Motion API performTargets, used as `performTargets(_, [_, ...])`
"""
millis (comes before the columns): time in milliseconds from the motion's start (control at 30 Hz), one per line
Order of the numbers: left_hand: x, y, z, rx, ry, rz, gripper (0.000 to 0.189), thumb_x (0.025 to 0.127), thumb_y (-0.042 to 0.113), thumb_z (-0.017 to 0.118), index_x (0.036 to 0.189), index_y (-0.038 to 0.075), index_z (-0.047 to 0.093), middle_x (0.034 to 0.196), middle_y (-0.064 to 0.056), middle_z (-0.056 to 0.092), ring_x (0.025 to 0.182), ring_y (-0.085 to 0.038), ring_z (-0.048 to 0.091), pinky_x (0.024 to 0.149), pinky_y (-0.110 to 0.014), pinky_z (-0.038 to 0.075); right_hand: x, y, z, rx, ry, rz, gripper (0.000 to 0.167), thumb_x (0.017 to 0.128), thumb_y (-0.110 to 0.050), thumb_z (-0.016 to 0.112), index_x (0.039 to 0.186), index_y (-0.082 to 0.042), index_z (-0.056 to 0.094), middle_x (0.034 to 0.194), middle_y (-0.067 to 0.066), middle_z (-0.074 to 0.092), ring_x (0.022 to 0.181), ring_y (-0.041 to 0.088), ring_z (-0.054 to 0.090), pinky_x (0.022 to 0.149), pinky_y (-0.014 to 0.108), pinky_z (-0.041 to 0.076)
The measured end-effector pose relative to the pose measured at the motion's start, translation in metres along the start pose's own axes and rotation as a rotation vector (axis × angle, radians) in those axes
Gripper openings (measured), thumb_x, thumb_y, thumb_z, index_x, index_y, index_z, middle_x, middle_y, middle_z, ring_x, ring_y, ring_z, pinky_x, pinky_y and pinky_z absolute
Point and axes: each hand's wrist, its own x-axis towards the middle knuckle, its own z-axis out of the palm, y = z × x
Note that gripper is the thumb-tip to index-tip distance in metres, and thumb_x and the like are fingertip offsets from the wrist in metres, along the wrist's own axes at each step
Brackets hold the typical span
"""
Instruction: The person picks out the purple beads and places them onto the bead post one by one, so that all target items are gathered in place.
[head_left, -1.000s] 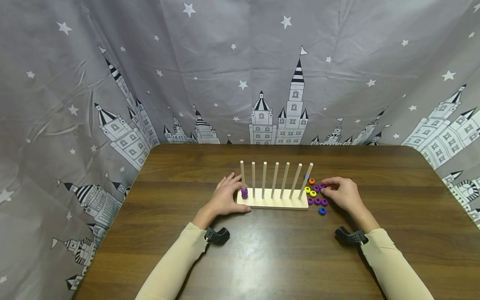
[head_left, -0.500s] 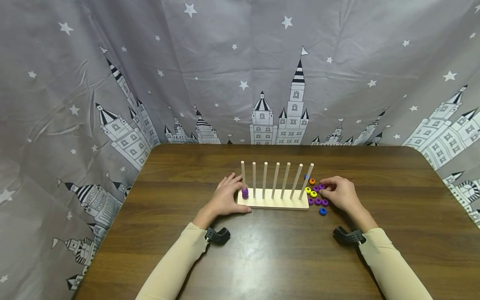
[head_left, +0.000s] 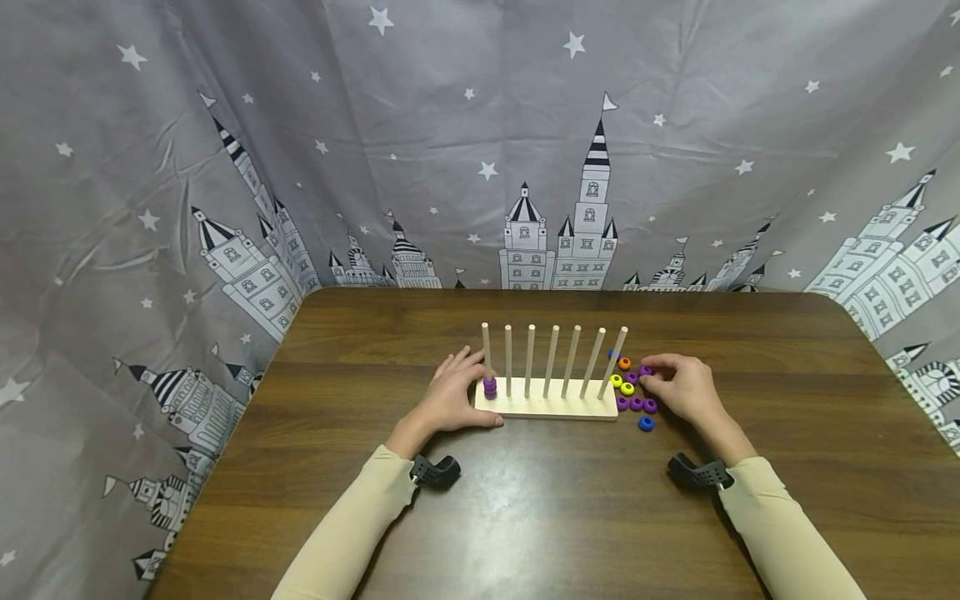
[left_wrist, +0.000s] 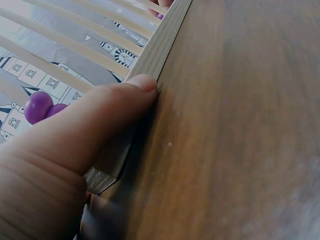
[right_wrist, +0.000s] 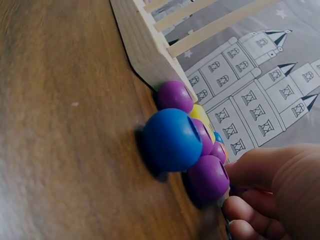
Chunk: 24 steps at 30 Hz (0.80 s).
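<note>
A pale wooden peg board with a row of upright pegs stands on the table. My left hand grips its left end, thumb along the front edge and fingers toward the back. Purple beads are stacked low on the leftmost peg. Beyond the board's right end, my right hand pinches a purple bead between thumb and fingertips. In the right wrist view, that bead is mostly hidden behind the thumb and a nearer purple bead.
Loose beads lie by the board's right end: several purple ones, yellow ones, an orange one and a blue one nearest the front. Another blue bead sits behind the last peg. A grey curtain hangs behind the table.
The right hand has shifted slightly with the purple bead, which now stands a little farther back and apart from its purple neighbour. The left hand and the board stay in place.
</note>
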Motion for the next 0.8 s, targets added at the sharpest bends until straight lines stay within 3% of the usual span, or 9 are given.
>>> performTargets(267, [-0.0001, 0.0011, -0.0005, 0.008, -0.010, -0.008, 0.068, 0.069, 0.045, 0.088, 0.124, 0.012, 0.068, 0.163, -0.016, 0.040, 0.157, -0.041, 0.021, 0.129, -0.061, 0.011, -0.0014, 0.0016, -0.0001, 0.056, 0.070, -0.005, 0.024, 0.082, -0.004, 0.079, 0.105, 0.003, 0.077, 0.095, 0.022, 0.078, 0.079, 0.027, 0.074, 0.065, 0.017, 0.051])
performTargets(533, [0.0000, 0.0021, -0.0014, 0.015, -0.010, -0.002, 0.066, 0.068, 0.046, 0.089, 0.122, 0.013, 0.069, 0.163, -0.017, 0.040, 0.157, -0.041, 0.021, 0.129, -0.061, 0.011, -0.0005, 0.0023, -0.0017, 0.100, 0.065, 0.037, 0.025, 0.082, -0.005, 0.080, 0.105, 0.002, 0.077, 0.092, 0.020, 0.079, 0.073, 0.000, 0.065, 0.063, 0.010, 0.048])
performTargets(800, [-0.0004, 0.0010, -0.0007, 0.013, -0.006, 0.004, 0.064, 0.068, 0.045, 0.088, 0.121, 0.014, 0.069, 0.162, -0.017, 0.040, 0.157, -0.041, 0.022, 0.129, -0.062, 0.012, -0.0011, -0.0010, -0.0030, 0.125, 0.021, 0.064, 0.026, 0.084, -0.007, 0.078, 0.108, 0.003, 0.076, 0.098, 0.023, 0.078, 0.078, 0.008, 0.066, 0.064, 0.013, 0.048])
